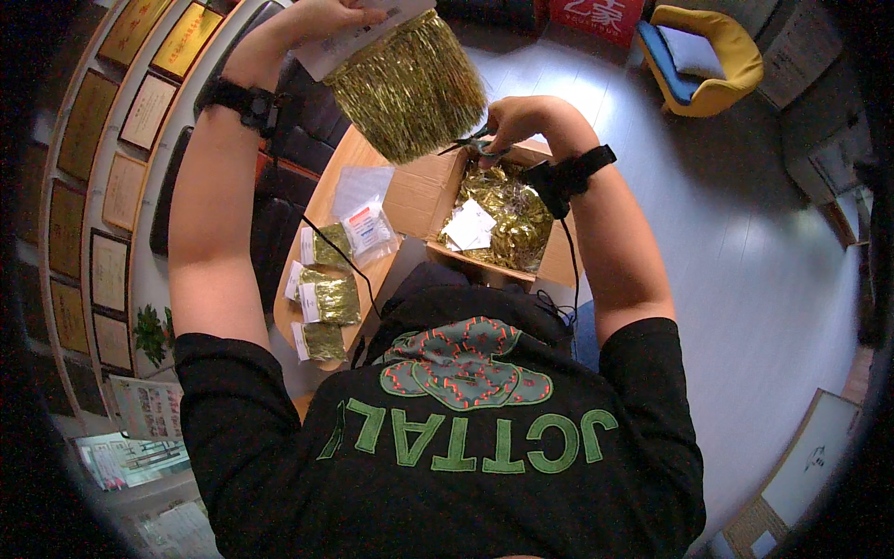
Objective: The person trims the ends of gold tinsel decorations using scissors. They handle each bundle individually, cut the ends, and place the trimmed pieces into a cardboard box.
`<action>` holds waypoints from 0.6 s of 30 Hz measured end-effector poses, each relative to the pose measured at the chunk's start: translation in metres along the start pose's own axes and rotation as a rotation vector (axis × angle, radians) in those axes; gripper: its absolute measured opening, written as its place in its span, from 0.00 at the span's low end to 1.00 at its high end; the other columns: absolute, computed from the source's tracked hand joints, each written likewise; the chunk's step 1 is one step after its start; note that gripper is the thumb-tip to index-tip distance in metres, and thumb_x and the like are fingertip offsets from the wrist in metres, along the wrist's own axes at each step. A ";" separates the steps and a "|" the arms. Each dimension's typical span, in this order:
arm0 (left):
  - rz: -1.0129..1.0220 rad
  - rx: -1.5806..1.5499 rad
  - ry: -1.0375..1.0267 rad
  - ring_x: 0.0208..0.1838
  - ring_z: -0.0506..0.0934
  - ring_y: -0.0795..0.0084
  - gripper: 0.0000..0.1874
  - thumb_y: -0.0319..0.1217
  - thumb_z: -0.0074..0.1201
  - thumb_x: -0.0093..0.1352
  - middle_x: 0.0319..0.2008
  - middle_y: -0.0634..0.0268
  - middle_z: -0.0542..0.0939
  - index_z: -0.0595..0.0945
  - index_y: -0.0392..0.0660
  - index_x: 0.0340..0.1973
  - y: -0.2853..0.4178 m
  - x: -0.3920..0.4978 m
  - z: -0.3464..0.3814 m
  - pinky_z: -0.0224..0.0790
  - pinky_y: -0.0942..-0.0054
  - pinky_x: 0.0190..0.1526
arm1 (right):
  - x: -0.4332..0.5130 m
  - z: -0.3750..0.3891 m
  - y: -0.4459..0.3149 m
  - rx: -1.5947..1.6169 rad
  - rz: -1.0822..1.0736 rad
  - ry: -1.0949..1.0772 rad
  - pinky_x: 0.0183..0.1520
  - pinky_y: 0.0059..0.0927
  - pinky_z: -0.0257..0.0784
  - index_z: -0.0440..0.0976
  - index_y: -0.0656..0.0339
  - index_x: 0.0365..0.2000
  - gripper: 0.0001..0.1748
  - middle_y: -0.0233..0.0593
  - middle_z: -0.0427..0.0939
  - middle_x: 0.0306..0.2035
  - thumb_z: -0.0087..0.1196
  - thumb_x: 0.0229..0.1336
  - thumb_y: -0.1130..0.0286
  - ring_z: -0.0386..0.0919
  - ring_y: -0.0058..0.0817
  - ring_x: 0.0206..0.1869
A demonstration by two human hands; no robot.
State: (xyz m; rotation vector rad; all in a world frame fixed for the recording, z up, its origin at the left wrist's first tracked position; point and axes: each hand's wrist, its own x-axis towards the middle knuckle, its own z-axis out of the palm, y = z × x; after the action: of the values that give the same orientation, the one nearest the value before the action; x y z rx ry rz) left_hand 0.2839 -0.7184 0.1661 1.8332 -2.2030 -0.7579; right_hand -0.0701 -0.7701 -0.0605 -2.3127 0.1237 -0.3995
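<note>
My left hand (332, 17) is raised at the top of the view, gripping a white card header (370, 35). From that header hangs a wide fringe of gold tinsel (412, 91). In my right hand (527, 122) is a pair of scissors (476, 142), its blades pointing toward the fringe's lower right edge. Whether the blades touch the strands I cannot tell. Beneath the scissors, an open cardboard box (419, 192) holds loose gold tinsel (520, 216) and several white cards (469, 227).
To the left, a wooden table (286, 318) carries several gold tinsel packs (332, 297) with white headers and a clear plastic bag (368, 227) bearing print. Thin black cables run from my wrist straps. A yellow armchair (733, 59) stands far right; framed plaques (147, 112) line the left wall.
</note>
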 end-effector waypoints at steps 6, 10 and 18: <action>-0.016 0.006 0.005 0.39 0.76 0.85 0.20 0.41 0.59 0.71 0.38 0.74 0.83 0.81 0.38 0.49 0.002 -0.008 0.002 0.69 0.79 0.41 | 0.008 0.018 0.014 0.001 -0.030 0.081 0.38 0.32 0.73 0.82 0.55 0.24 0.05 0.39 0.79 0.31 0.64 0.46 0.77 0.78 0.34 0.34; -0.072 -0.133 0.023 0.41 0.76 0.84 0.19 0.38 0.61 0.70 0.39 0.72 0.83 0.80 0.37 0.49 -0.012 -0.017 0.007 0.70 0.78 0.43 | 0.008 0.017 0.002 -0.109 0.187 -0.038 0.37 0.33 0.72 0.80 0.60 0.24 0.06 0.41 0.79 0.28 0.66 0.43 0.73 0.78 0.30 0.33; -0.058 -0.055 0.050 0.32 0.75 0.83 0.19 0.41 0.61 0.68 0.32 0.73 0.82 0.84 0.35 0.42 -0.002 -0.041 0.020 0.70 0.76 0.37 | 0.013 0.008 -0.008 -0.139 0.398 -0.291 0.35 0.37 0.72 0.82 0.62 0.34 0.22 0.48 0.82 0.29 0.69 0.46 0.54 0.77 0.36 0.29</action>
State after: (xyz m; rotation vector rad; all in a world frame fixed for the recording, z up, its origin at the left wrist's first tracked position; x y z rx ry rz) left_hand 0.2855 -0.6735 0.1554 1.8763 -2.0857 -0.7666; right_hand -0.0555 -0.7623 -0.0567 -2.3795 0.4686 0.1506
